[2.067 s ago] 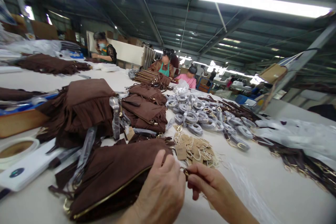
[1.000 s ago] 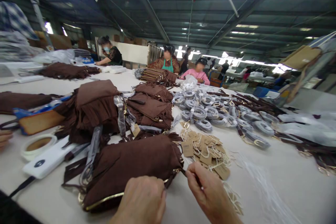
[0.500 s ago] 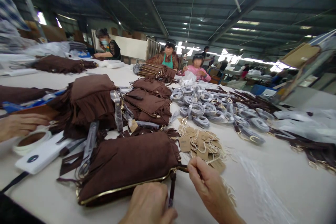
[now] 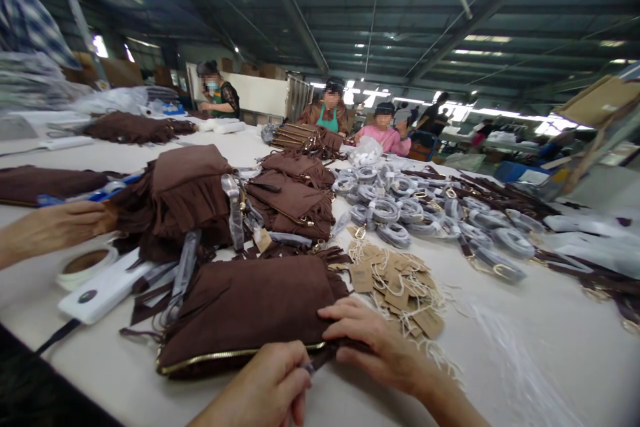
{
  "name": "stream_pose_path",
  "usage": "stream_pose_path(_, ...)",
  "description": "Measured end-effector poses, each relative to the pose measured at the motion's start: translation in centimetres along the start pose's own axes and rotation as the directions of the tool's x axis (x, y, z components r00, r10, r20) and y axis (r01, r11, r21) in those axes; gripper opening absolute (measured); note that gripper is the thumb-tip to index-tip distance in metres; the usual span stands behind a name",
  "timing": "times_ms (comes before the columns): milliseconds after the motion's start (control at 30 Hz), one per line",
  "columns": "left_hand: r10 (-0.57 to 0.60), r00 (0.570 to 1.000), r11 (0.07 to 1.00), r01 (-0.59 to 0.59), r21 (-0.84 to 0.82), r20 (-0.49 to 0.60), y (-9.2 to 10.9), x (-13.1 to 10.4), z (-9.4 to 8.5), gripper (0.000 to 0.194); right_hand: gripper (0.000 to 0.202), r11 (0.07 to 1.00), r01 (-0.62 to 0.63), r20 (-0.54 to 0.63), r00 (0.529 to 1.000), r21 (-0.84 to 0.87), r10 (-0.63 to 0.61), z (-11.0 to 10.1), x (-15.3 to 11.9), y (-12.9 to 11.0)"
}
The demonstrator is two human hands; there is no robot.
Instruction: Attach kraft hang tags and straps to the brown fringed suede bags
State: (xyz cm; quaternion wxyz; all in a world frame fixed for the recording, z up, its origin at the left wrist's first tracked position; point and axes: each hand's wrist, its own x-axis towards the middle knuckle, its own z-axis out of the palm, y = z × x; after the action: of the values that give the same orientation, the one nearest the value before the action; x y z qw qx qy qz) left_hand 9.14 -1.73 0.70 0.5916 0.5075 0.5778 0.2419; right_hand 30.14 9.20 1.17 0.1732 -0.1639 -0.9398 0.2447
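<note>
A brown handbag lies on the table in front of me, its gold zipper along the near edge. My left hand is closed at that edge. Its fingers pinch the zipper pull, of which only a small greyish end shows. My right hand rests on the bag's right corner with its fingers stretched out. The fingertips touch the brown fabric, and a dark strip lies partly hidden under the palm.
Fringed brown bags are heaped behind. Tan tags with white strings, wrapped coiled straps, a tape roll and a white power bank lie around. A co-worker's hand reaches in from the left. Other people sit across the table.
My right hand has let go of the dark zipper end and now lies spread on the bag's corner. The left hand has gone to the zipper pull. The co-worker's hand moved toward the fringed bag.
</note>
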Motion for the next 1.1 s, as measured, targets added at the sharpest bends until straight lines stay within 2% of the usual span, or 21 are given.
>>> stream_pose_path(200, -0.016, 1.0, 0.999, 0.016, 0.035, 0.001, 0.2, -0.4, -0.8, 0.008, 0.025, 0.99, 0.079, -0.055, 0.995, -0.118, -0.086, 1.8, 0.1, -0.1)
stream_pose_path(400, 0.021, 0.999, 0.984, -0.029, 0.176, 0.044, 0.6, -0.7, -1.0, 0.013, 0.028, 0.974, 0.1, -0.113, 0.986, -0.203, -0.125, 2.6, 0.3, -1.4)
stream_pose_path(467, 0.019, 1.0, 0.977, -0.018, 0.213, -0.003, 0.8, -1.5, -1.5, 0.012, 0.028, 0.972, 0.082, -0.132, 0.985, -0.221, -0.113, 2.6, 0.1, -1.5)
stream_pose_path(567, 0.002, 0.996, 0.924, 0.034, 0.38, -0.094, 1.1, -3.1, -2.4, 0.015, 0.027, 0.977, 0.078, -0.152, 0.982, -0.198, -0.109, 2.7, 0.0, -1.5)
stream_pose_path(667, 0.036, 0.991, 0.875, 0.033, 0.484, -0.132, 1.0, -4.0, -2.8, 0.018, 0.026, 0.98, 0.077, -0.143, 0.984, -0.182, -0.104, 2.9, 0.0, -1.6)
stream_pose_path(900, 0.089, 0.99, 0.882, -0.029, 0.47, -0.106, 0.4, -3.9, -2.0, 0.011, 0.025, 0.988, 0.071, -0.168, 0.981, -0.137, -0.094, 3.6, -0.1, -2.2)
stream_pose_path(1100, 0.082, 0.993, 0.956, -0.054, 0.287, -0.086, 0.2, -3.5, -1.8, 0.017, 0.029, 0.976, 0.11, -0.134, 0.982, -0.188, -0.136, 3.5, -0.1, -2.8)
